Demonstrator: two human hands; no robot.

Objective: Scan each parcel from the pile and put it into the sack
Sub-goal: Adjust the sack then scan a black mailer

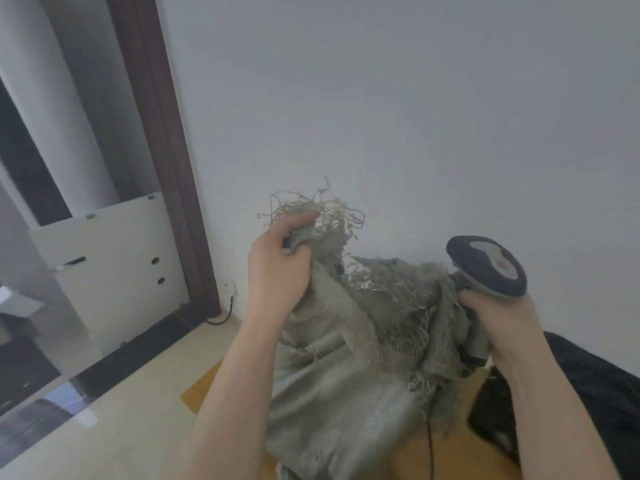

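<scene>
Two bare forearms enter the head view from the lower edge, each uncovered from wrist to the frame border, with no sleeve fabric over the visible length. The left hand (277, 268) and the right hand (498, 317) are ungloved, and no ring, watch or wristband shows on either. The fingers of both hands are partly hidden, so the fingernails cannot be made out.

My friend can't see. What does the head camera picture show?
A person's left hand grips the frayed top edge of a grey woven sack, while the right hand holds a handheld scanner beside it. Behind are a plain wall and a dark door frame.
</scene>
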